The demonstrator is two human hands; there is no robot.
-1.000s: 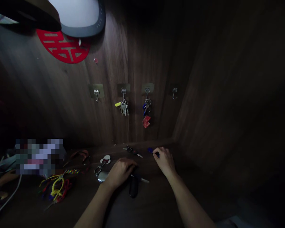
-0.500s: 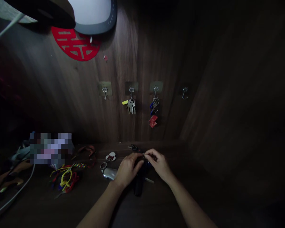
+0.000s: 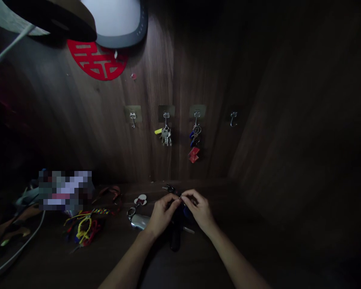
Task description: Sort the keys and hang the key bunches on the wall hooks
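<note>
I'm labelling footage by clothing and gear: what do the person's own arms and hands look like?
The left hand and the right hand are ungloved, with no rings that I can make out in the dim light. The forearms are uncovered: no sleeve, watch or bracelet shows.

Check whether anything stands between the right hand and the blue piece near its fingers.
Nothing visible stands between the right hand and the blue piece. The left hand is close on the other side, not across the piece. It is too dark to tell whether either grip holds it.
</note>
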